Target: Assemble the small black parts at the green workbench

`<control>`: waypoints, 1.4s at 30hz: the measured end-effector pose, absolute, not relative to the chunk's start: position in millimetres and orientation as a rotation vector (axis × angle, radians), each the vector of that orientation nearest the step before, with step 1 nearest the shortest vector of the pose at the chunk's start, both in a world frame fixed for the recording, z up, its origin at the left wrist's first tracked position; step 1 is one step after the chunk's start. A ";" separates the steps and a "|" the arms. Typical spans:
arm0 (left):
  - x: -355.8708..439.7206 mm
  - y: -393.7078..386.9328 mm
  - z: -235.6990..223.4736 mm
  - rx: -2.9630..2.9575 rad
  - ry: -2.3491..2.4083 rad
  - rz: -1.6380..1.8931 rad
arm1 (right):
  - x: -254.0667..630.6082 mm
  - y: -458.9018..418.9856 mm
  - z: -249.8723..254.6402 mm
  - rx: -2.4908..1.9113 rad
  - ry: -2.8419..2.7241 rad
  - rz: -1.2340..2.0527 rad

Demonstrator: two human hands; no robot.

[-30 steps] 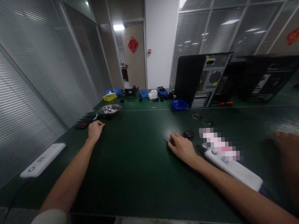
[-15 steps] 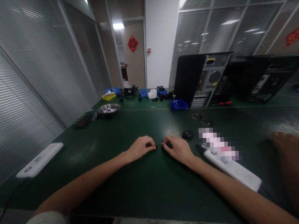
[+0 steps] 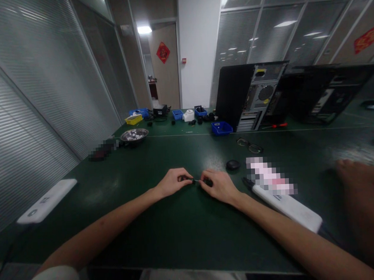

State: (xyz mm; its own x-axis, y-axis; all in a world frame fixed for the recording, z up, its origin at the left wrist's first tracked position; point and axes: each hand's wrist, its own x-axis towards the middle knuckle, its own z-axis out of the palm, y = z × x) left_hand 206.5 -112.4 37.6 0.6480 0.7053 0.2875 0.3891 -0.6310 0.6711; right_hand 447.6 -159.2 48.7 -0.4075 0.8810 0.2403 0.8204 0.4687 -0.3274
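Observation:
My left hand [image 3: 175,182] is closed over the green table [image 3: 179,239], pinching a small black part [image 3: 193,181] between thumb and fingers; its exact kind is too small to make out. Facing it, my right hand [image 3: 218,185] is closed round the dark handle of what looks like a small screwdriver [image 3: 197,181]. The thin metal shaft points left, and its tip is at the black part; whether it touches cannot be told. A black computer mouse [image 3: 233,165] lies just beyond my right hand.
White power strips [image 3: 47,202] lie at left and right. Eyeglasses [image 3: 250,145], a metal bowl [image 3: 134,135], a blue bin [image 3: 222,128] and a computer case [image 3: 250,96] stand farther back. Another person's arm [image 3: 361,186] rests at the right.
The gap between my hands has narrowed, bringing the metal shaft's tip up to the black part. The whole view has shifted slightly.

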 end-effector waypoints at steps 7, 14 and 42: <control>203.5 -111.7 39.2 2.279 0.731 0.786 | 446.4 -160.2 49.9 -1.362 -2.369 0.258; 204.4 -114.0 41.2 2.293 0.716 0.794 | 444.7 -160.3 48.9 -1.346 -2.410 0.210; 204.6 -116.7 43.2 2.463 0.835 0.638 | 465.4 -143.3 53.9 -1.625 -2.412 -0.077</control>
